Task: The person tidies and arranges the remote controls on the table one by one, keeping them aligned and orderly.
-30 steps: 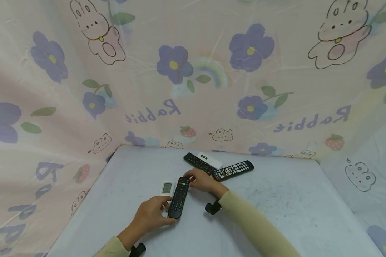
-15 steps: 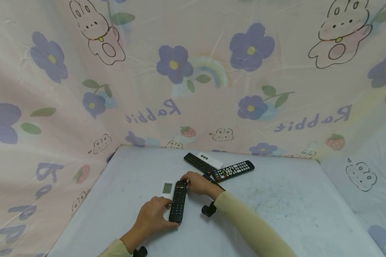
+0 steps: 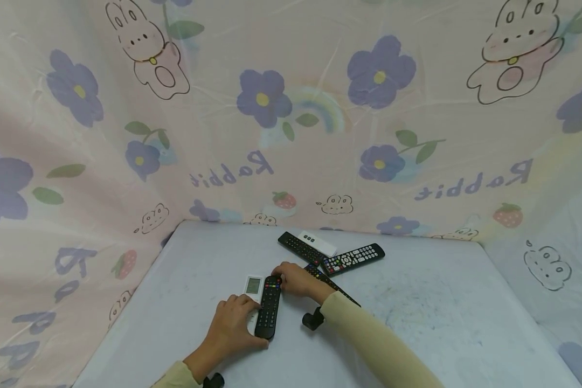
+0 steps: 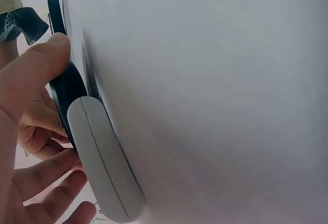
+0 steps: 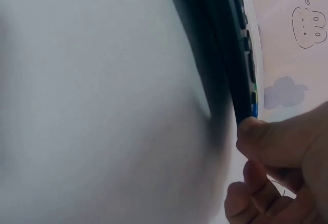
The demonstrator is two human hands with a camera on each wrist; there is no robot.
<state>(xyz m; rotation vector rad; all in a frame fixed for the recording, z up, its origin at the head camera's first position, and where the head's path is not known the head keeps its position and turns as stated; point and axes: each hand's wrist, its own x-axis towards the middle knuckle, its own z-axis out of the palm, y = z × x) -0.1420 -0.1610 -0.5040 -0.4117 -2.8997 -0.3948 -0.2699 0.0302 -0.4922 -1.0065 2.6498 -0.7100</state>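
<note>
In the head view a black remote control (image 3: 269,310) with coloured buttons near its top stands between my two hands. My left hand (image 3: 230,326) holds its lower end, thumb at the bottom and fingers along the left side. My right hand (image 3: 297,280) pinches its upper end. Just left of it lies a white remote control (image 3: 254,285) with a small grey screen, partly hidden by the black one and my left fingers. The left wrist view shows the rounded white end (image 4: 105,160) of that remote beside my fingertips. In the right wrist view my thumb (image 5: 274,139) presses the black remote's edge.
Behind my right hand, a black remote (image 3: 332,283) lies partly under the forearm. Farther back are another black remote (image 3: 298,248), a plain white remote (image 3: 317,243) and a black remote with white buttons (image 3: 353,258). Patterned cloth (image 3: 310,151) surrounds the white table (image 3: 417,302).
The black remote has shifted slightly towards me and turned a little straighter, beside the white one. My right hand moved a little left and nearer, uncovering more of the black remote behind it.
</note>
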